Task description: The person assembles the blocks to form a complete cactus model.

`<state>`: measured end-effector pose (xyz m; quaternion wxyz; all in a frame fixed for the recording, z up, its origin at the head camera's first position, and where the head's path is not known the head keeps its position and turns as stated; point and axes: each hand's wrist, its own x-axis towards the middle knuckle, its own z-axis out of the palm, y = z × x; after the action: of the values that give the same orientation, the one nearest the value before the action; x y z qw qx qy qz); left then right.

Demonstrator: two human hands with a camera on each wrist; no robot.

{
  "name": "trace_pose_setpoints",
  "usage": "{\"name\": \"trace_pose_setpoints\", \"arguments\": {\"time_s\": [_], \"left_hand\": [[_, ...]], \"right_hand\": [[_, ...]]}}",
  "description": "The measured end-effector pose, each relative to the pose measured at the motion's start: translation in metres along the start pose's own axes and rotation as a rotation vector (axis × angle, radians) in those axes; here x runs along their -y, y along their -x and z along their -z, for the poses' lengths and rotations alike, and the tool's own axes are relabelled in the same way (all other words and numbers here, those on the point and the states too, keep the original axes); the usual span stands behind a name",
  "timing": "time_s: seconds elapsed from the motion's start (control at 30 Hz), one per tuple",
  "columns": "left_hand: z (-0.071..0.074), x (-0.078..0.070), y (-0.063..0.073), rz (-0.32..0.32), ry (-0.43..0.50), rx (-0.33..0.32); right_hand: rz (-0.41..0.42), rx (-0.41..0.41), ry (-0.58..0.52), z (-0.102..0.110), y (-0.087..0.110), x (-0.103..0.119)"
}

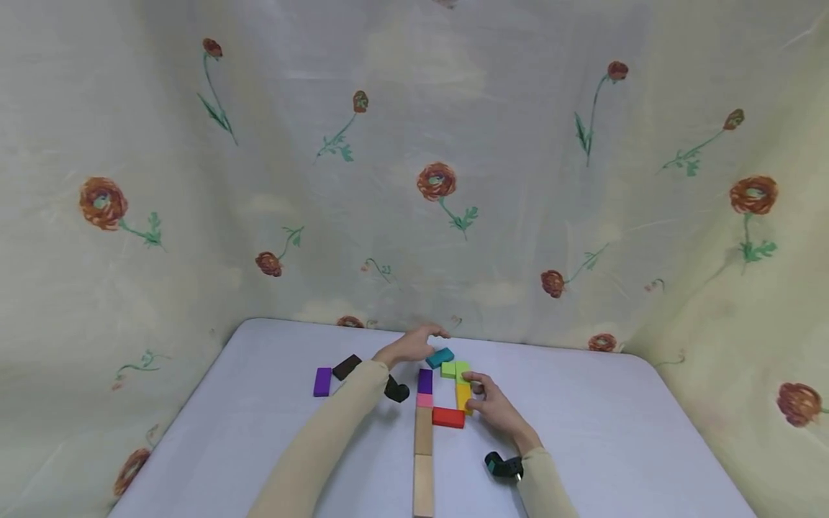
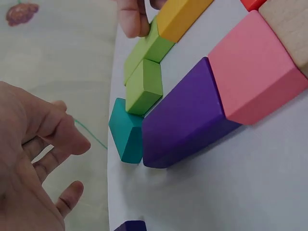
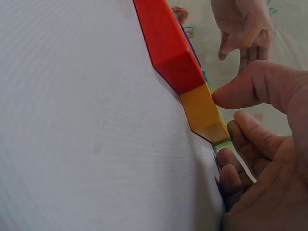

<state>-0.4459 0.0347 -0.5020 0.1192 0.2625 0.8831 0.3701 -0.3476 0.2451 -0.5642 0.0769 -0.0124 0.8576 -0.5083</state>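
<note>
Coloured blocks lie joined on the table. My right hand [image 1: 497, 409] is beside the yellow block [image 1: 463, 394], its thumb touching that block and its fingers by the longer light green block [image 2: 149, 45]. A smaller light green block [image 2: 144, 86] adjoins it. The red block [image 3: 171, 48] meets the yellow one's near end. Over the table's far edge hovers my left hand [image 1: 413, 345], fingers loosely bent and holding nothing. Closest to it is a teal block [image 1: 440, 357], set at an angle. A purple block [image 2: 185, 125] and a pink block [image 2: 252, 67] continue into the row.
Two wooden blocks [image 1: 424, 432] extend the row toward the near edge. Left of the row lie a loose purple block [image 1: 322, 382] and a dark brown block [image 1: 346, 367]; the left forearm partly covers that area. A flowered cloth [image 1: 505, 252] hangs behind the white table [image 1: 622, 432].
</note>
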Motion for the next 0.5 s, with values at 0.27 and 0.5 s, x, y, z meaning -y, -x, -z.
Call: {"name": "trace_pose_setpoints", "arguments": {"time_s": [0.27, 0.5], "left_hand": [[-0.009, 0.003, -0.012, 0.011, -0.162, 0.095], [-0.017, 0.004, -0.015, 0.037, -0.219, 0.127]], "right_hand": [[0.007, -0.013, 0.020, 0.000, -0.001, 0.000], [0.001, 0.001, -0.009, 0.000, 0.000, 0.000]]}}
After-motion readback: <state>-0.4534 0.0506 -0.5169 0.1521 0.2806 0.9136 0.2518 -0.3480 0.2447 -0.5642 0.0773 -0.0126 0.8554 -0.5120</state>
